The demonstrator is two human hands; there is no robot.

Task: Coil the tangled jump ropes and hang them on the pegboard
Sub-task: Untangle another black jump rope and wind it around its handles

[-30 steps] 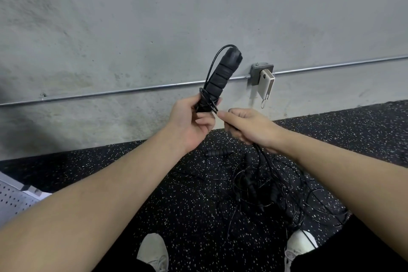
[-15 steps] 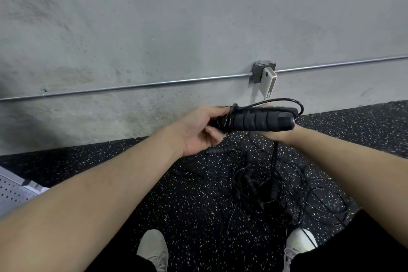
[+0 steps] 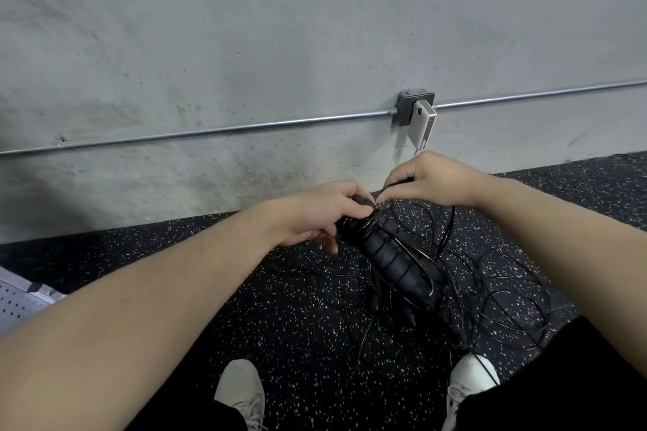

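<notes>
At the centre of the frame, the upper end of a pair of black ribbed handles point(image 3: 392, 255) is gripped by the left hand point(image 3: 315, 217), whose fingers are curled round it; the handles slant down toward the lower right, and thin black cord is seen wound about them. Just to the right, a strand of that cord point(image 3: 395, 184) is pinched between thumb and fingertips of the right hand point(image 3: 437, 178), the two hands almost touching. Below and to the right of the handles, the tangled jump ropes point(image 3: 490, 290) are spread in loose loops over the floor; single ropes cannot be told apart against the dark surface. The floor point(image 3: 297, 308) is black rubber flecked with white. Open floor lies left of the heap, up to the foot of the grey concrete wall point(image 3: 280, 28). A metal conduit point(image 3: 210, 131) runs across the wall to a junction box point(image 3: 408, 108), from which a pale flat device point(image 3: 423, 122) hangs. At the lower left edge, a corner of a perforated grey panel point(image 3: 17, 301) is cut off. Two pale shoes point(image 3: 241, 392) are partly covered by dark clothing at the bottom edge.
</notes>
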